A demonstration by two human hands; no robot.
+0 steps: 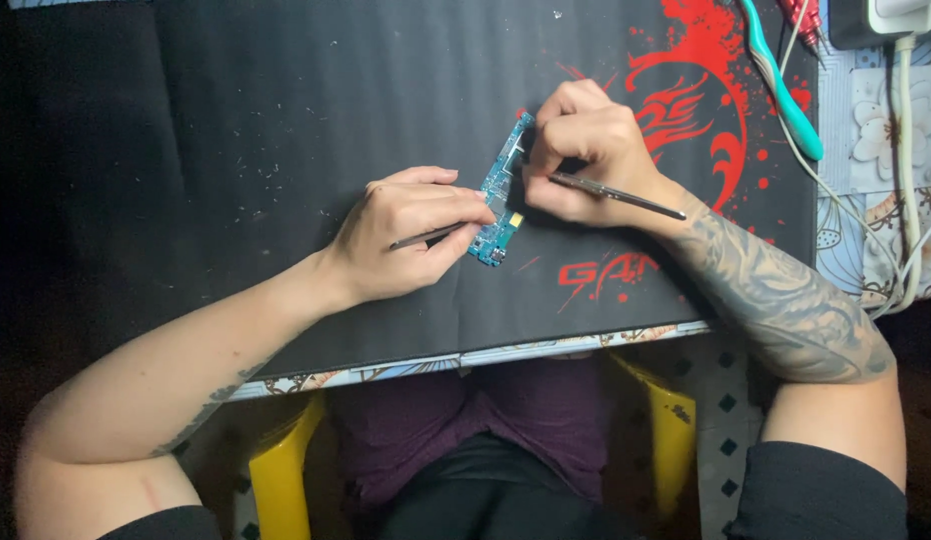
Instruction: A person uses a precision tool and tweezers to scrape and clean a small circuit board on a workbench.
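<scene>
Gripped between two hands, a narrow blue circuit board (500, 195) is seen lying slantwise on a black desk mat (286, 120) printed with a red dragon design. The left hand (411, 235) is closed around a thin dark tool (426, 238), apparently tweezers, whose tip is laid against the lower half of the board, so that the board seems to be pinned in place. The right hand (586, 155) is curled tightly at the board's upper end, and a slim metal tool (616, 196) is held in it, the shaft pointing back across the tattooed wrist; its working tip is hidden behind the fingers, so the exact contact cannot be told.

Fine work on the board's upper part is judged to be the step in hand, with a small part probably being pried or lifted while the board is steadied. A light, controlled touch would be called for next, and the board would have to be kept from sliding on the mat.

A teal-handled brush (783, 85) is seen lying at the mat's far right corner, with white cables (901, 150) beside it on a flowered cloth (876, 130), and a yellow chair (286, 470) shows below the table edge.
</scene>
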